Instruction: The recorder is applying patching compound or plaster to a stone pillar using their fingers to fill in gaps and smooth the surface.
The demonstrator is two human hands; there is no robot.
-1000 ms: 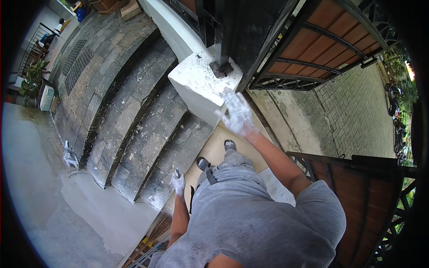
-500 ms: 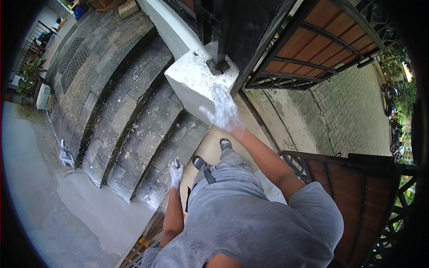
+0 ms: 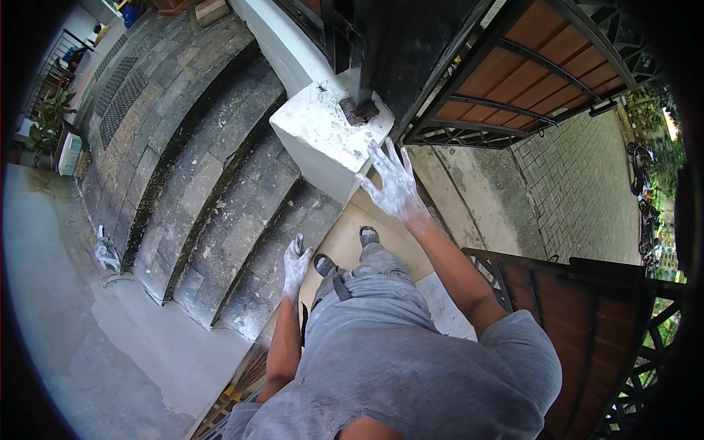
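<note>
My right hand [image 3: 394, 185], coated in white powder or paste, is stretched out with its fingers spread. It holds nothing and is near the front right corner of a white pillar base [image 3: 306, 121]; whether a fingertip touches the corner I cannot tell. At the top of the base, a dark metal post [image 3: 360, 73] stands in a rough broken hollow [image 3: 358, 111]. Lower down, my left hand [image 3: 295, 270], also whitened, is closed around a small grey object [image 3: 299, 244] whose tip pokes up past the fingers. Its kind is too small to make out.
Curved stone steps [image 3: 213, 213] rise to the left. Brown-panelled metal gates stand at the upper right [image 3: 528, 66] and lower right [image 3: 579, 330]. A crumpled plastic bag [image 3: 106, 251] lies by the steps' lower left end. Beyond the gates is a paved drive [image 3: 579, 183].
My right hand has moved right and slightly down, away from the pillar top, and its fingers have spread. My left hand has shifted slightly up and right, still closed on the grey object.
</note>
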